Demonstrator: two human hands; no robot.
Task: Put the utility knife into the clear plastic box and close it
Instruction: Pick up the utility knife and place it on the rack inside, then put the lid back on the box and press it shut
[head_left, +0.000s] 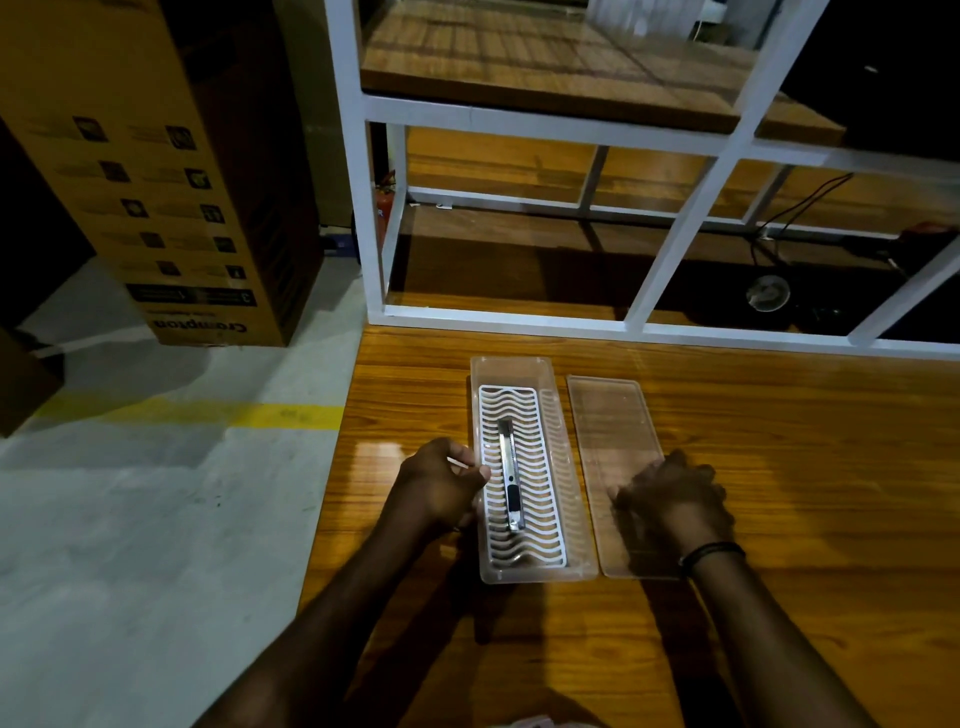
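Observation:
The clear plastic box (511, 366) stands open on the wooden table (779, 493), long side pointing away from me. A white wavy grid tray lies in its bottom. The silver utility knife (510, 480) rests lengthwise on that grid, inside the box. My left hand (441, 486) grips the box's left wall, thumb over the rim. The clear lid (610, 415) lies flat on the table just right of the box. My right hand (672, 496) rests on the lid's near half, fingers curled over its edges; a black band circles that wrist.
A white metal frame (675, 244) with glass panes stands along the table's far edge, just behind the box. The table's left edge runs close beside my left hand. On the grey floor at the left are a tall cardboard carton (171, 171) and a yellow line.

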